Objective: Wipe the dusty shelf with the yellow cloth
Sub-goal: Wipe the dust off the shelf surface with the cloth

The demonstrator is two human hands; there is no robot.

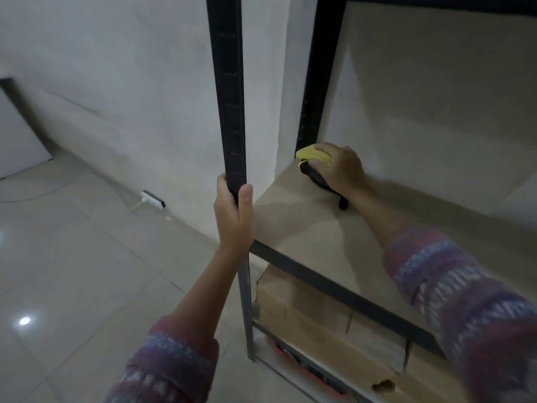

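so the left hand [234, 210] was wrapped tight round the black front post [229, 97] of the rack, thumb on the near face and fingers curled round the far side, forearm coming straight up from below; the right arm reached across the shelf [305, 225] to its back left corner, wrist a bit bent; the right hand [341, 168] sat palm-down there, fingers curled over the yellow cloth [312, 155] and pressing it onto the board, right beside the rear post [316, 82].

Hard-to-see stuff: most of the cloth was buried under the fingers, only a bunched yellow lump poked out; there was a dark thing [322, 180] under the palm with a stub ending near the wrist, and honestly I couldn't tell if it was an object or just shadow; the rack's top and right side were cut off by the frame; the cardboard boxes [305, 309] on the lower tier were partly hidden behind the front rail, and something reddish under them was too blurry to name.

The visible bit of cloth lay longer side to side, running from the hand toward the rear post, free end pointing left at it.
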